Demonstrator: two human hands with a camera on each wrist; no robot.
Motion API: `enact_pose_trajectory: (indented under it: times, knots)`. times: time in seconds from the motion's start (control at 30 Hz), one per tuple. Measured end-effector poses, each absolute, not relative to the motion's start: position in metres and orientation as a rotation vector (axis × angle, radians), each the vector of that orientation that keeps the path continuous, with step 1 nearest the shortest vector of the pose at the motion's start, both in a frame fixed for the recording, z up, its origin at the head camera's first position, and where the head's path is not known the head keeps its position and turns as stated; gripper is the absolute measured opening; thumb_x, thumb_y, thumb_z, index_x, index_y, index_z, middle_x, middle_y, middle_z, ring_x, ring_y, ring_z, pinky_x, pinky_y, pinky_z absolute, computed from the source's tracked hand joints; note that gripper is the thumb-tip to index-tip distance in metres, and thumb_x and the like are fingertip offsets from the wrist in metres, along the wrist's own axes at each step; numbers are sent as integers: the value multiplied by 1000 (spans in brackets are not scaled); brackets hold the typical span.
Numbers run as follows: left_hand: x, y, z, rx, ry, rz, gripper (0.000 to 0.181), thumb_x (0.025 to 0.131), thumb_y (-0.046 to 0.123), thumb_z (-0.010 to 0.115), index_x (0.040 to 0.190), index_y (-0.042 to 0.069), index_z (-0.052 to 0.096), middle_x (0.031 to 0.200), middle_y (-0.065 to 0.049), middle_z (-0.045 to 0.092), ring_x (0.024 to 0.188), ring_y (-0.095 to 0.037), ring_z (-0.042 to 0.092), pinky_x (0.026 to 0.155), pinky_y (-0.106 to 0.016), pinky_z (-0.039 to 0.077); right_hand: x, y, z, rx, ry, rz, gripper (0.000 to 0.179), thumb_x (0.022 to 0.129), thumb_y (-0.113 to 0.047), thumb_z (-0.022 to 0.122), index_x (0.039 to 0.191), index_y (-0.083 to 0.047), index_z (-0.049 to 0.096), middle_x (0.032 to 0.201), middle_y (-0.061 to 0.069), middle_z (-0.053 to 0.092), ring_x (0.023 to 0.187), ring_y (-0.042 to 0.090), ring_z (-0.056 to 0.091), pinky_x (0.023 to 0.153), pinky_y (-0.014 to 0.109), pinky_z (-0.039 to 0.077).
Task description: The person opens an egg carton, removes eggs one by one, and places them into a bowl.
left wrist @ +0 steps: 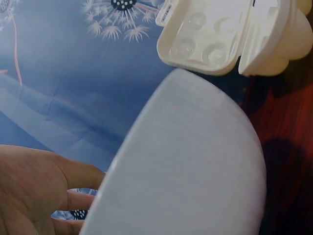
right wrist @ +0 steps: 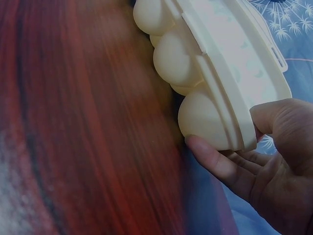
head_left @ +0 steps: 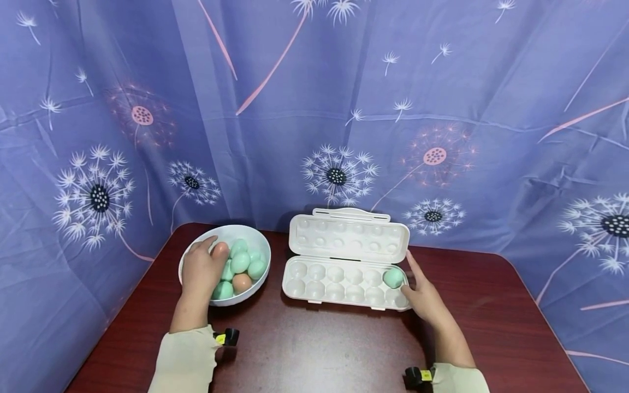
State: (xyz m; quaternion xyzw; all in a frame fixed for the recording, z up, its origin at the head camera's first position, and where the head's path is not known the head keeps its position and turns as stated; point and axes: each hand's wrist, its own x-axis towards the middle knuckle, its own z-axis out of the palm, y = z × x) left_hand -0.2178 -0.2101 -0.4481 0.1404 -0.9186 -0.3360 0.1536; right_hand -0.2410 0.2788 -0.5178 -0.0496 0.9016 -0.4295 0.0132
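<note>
My left hand (head_left: 200, 267) reaches over the left rim of a white bowl (head_left: 266, 243), with a brown egg (head_left: 220, 250) between its index finger and thumb. Pale green eggs (head_left: 240, 262) and a second brown egg (head_left: 242, 283) lie in the bowl. In the left wrist view the bowl's wall (left wrist: 195, 161) hides the fingertips. On the right, a cream egg carton (head_left: 324, 305) stands with its lid (head_left: 350, 236) raised. My right hand (head_left: 426, 299) grips the carton's right end, digits at the rim and under an outer cup. One green egg (head_left: 393, 278) sits in the back-right cup.
Both the bowl and carton stand on a dark red wooden table (head_left: 304, 349), near its back edge. Behind them hangs a blue curtain (head_left: 275, 164) with dandelion prints, close to the raised lid. Each sleeve has a small black camera at the wrist.
</note>
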Motion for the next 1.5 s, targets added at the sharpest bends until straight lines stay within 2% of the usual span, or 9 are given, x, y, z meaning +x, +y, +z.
enact_pose_trajectory:
  times: [0.23, 0.43, 0.6, 0.77, 0.97, 1.17, 1.5]
  knots:
    - [-219, -192, -443, 326, -2581, -982, 50, 91, 22, 68, 137, 1, 60, 135, -29, 58, 122, -52, 52, 108, -58, 40, -240, 280, -517, -151, 2787, -1356, 91, 93, 3, 52, 164, -30, 7, 134, 29, 58, 112, 34, 63, 73, 23, 54]
    - [-219, -177, -437, 264, -2644, -983, 52, 93, 25, 67, 140, 4, 58, 139, -27, 56, 125, -49, 51, 109, -56, 40, -240, 279, -516, -139, 2780, -1346, 91, 94, 2, 52, 164, -32, 6, 136, 28, 57, 106, 30, 63, 72, 24, 53]
    - [-218, -163, -437, 189, -2646, -976, 51, 92, 23, 69, 138, 4, 61, 138, -26, 57, 128, -47, 52, 111, -55, 37, -240, 278, -516, -125, 2768, -1347, 91, 94, 2, 52, 163, -33, 6, 137, 28, 56, 108, 31, 63, 72, 25, 53]
    - [-219, -146, -440, 84, -2622, -1026, 48, 90, 21, 71, 134, 5, 64, 134, -23, 61, 127, -41, 56, 110, -51, 41, -240, 279, -516, -127, 2777, -1335, 91, 94, 1, 52, 164, -33, 6, 136, 27, 57, 113, 34, 62, 74, 25, 53]
    - [-218, -118, -439, -40, -2618, -1034, 45, 91, 24, 74, 131, 5, 66, 130, -22, 64, 123, -39, 59, 106, -52, 46, -240, 279, -516, -129, 2791, -1320, 90, 94, 1, 52, 164, -32, 6, 135, 27, 57, 114, 34, 62, 75, 25, 53]
    - [-217, -93, -439, -145, -2643, -1004, 45, 90, 23, 74, 131, 5, 66, 127, -20, 65, 120, -41, 60, 102, -51, 49, -240, 279, -517, -139, 2801, -1340, 90, 92, 2, 52, 164, -28, 8, 133, 27, 58, 114, 34, 63, 76, 24, 53]
    - [-217, -55, -441, -250, -2700, -943, 45, 89, 26, 76, 130, 11, 68, 128, -14, 66, 119, -35, 61, 99, -49, 52, -240, 279, -517, -155, 2800, -1356, 89, 92, 3, 53, 164, -27, 9, 132, 27, 60, 109, 30, 64, 75, 23, 53]
